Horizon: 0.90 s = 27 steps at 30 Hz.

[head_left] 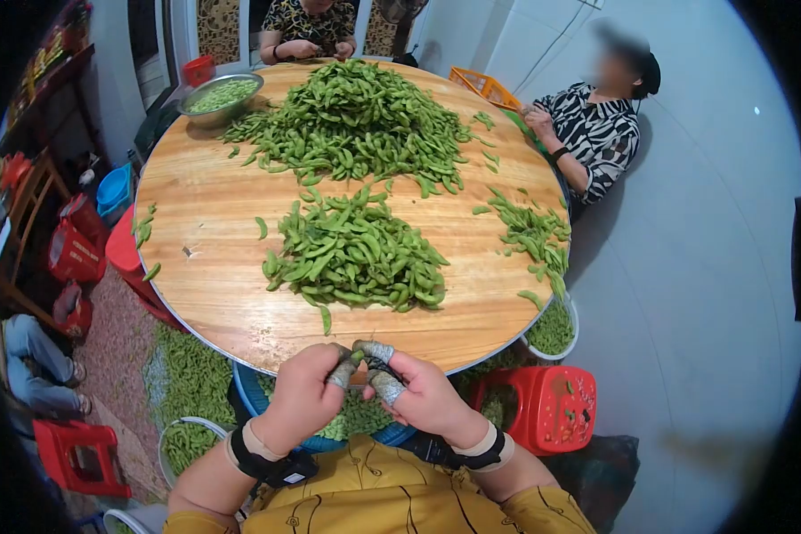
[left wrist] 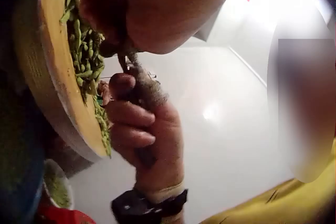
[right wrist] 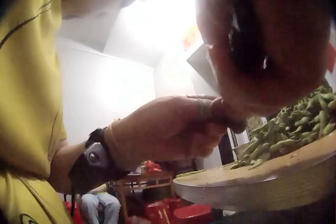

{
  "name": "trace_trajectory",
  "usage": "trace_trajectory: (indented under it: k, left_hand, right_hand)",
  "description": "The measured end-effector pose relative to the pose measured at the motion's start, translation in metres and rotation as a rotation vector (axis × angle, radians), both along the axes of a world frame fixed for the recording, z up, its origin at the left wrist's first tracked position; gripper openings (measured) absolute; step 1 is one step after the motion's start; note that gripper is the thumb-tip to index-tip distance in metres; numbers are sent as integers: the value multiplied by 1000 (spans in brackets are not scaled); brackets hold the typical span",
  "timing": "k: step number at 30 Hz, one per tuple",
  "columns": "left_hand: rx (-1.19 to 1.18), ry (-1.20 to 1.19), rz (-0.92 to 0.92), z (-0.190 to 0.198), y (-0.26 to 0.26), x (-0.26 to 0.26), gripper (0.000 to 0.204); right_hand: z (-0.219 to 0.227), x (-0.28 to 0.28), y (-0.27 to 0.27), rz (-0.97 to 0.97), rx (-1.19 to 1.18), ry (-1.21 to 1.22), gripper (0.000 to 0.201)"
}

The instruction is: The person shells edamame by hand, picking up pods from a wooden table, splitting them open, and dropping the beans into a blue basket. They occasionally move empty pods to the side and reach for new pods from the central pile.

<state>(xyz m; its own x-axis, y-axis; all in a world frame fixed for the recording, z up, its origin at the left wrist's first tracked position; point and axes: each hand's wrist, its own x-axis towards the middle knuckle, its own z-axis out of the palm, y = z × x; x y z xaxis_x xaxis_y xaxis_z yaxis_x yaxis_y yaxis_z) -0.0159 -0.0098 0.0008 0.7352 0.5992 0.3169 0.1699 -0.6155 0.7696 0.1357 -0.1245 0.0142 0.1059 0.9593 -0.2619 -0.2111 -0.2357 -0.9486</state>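
Over the near table edge, my two hands meet fingertip to fingertip around a small green soybean pod [head_left: 358, 355]. My left hand [head_left: 307, 392] pinches the pod between thumb and finger. From the other side my right hand [head_left: 429, 400] pinches it too, its thumb and forefinger wrapped in grey tape [head_left: 386, 385]. Most of the pod is hidden by the fingers, also in both wrist views. Just beyond lies a small heap of soybean pods [head_left: 356, 254]. Below the hands a blue basin [head_left: 247, 392] holds light green shelled beans.
A large pod pile [head_left: 356, 116] covers the far side of the round wooden table [head_left: 214, 294]. A metal bowl [head_left: 221, 116] of beans stands back left. Two people sit across and at right. Red stools [head_left: 565, 409] and pod-filled buckets [head_left: 554, 327] surround the table.
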Motion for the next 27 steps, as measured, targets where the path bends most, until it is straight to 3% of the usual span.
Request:
trace_trajectory:
  k: [1, 3, 5, 7, 9, 11, 13, 14, 16, 17, 19, 20, 21, 23, 25, 27]
  left_hand:
    - [0, 0, 1, 3, -2, 0, 9]
    - [240, 8, 2, 8, -6, 0, 8]
    - [120, -68, -31, 3, -4, 0, 5]
    - [2, -144, -65, -1, 1, -4, 4]
    - [-1400, -185, -246, -2, 7, -13, 8]
    - [-1538, -284, -310, 0, 4, -15, 15]
    - [-1733, -398, -509, -7, 4, -16, 17]
    - [-1733, -399, -509, -6, 6, -18, 17]
    - [-1614, -244, -394, -4, 7, -24, 15]
    - [-1623, -243, -386, -3, 10, -30, 15]
    - [-1124, 142, -335, -2, 18, -57, 16]
    - [-915, 341, -355, 2, 25, -74, 16]
    - [-265, 549, -431, -2, 35, -92, 13]
    - [222, 1058, -145, -2, 27, -123, 21]
    - [251, 1041, -30, 9, 25, -128, 21]
    - [278, 860, 102, 22, 25, -108, 20]
  right_hand:
    - [-1, -1, 1, -15, 51, -55, 46]
    - [-2, 1, 3, -8, 11, -44, 43]
    - [-1, 3, 3, 0, -30, -35, 40]
    - [1, 4, 2, 17, -117, 228, 36]
    - [11, -1, 0, 24, -126, 281, 35]
    - [12, -3, -2, 28, -132, 335, 35]
    - [7, -4, -4, 79, -40, 188, 34]
    - [4, -5, -3, 80, -40, 188, 34]
    - [-4, -8, -1, 87, 434, -460, 34]
    - [1, -7, -2, 90, 427, -453, 34]
    - [16, -2, -1, 359, 218, -743, 37]
    - [7, -2, 1, 299, 300, -799, 38]
    - [9, 3, 1, 215, 265, -829, 35]
    - [12, 10, 8, -18, 114, -875, 33]
    - [4, 20, 23, -180, 80, -920, 27]
    - [-17, 29, 38, -214, 248, -1177, 26]
